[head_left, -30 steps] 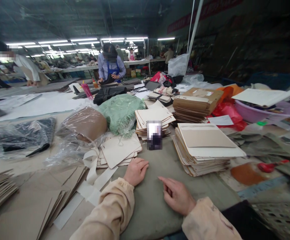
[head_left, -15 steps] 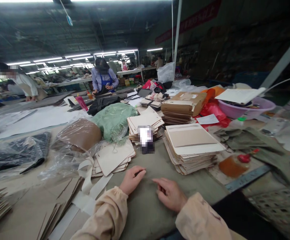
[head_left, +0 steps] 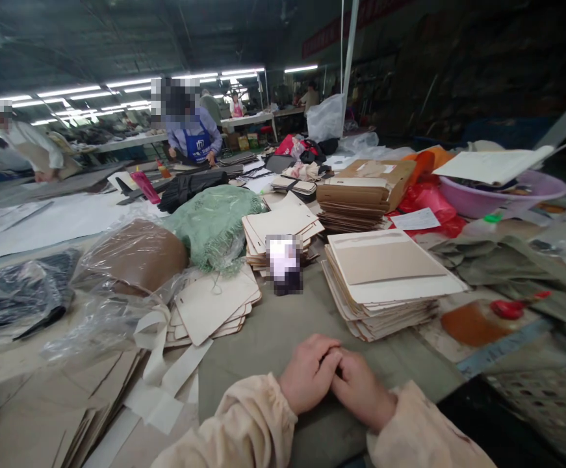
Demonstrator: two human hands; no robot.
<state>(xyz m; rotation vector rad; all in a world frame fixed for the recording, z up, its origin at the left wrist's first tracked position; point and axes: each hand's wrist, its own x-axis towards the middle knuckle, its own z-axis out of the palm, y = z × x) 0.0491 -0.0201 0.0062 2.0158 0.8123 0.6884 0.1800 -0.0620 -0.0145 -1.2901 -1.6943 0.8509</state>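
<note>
My left hand [head_left: 310, 374] and my right hand [head_left: 362, 392] are clasped together above the green-grey cloth [head_left: 263, 351] at the table's near side. The left fingers are closed over the right hand. My right fingers are curled in against the left hand and largely hidden beneath it. No tool or workpiece shows in either hand. Beyond them, a stack of beige panels [head_left: 390, 266] lies to the right. A phone-like object, blurred out [head_left: 285, 263], stands in front of another stack of panels [head_left: 283, 227]. To the left, more loose beige panels [head_left: 219, 302] lie fanned out.
An orange bottle with a red nozzle [head_left: 477, 322] lies beside a metal ruler [head_left: 504, 348] on the right. A lilac basin [head_left: 507, 195] stands farther back. Leftward are a plastic-wrapped brown piece [head_left: 131, 257], pale strips [head_left: 156, 396] and brown sheets [head_left: 34, 416]. Co-workers stand across the table.
My hands, apart half a second ago, have come together and now clasp each other. Both sit a little lower and farther right in view. The camera view has shifted slightly.
</note>
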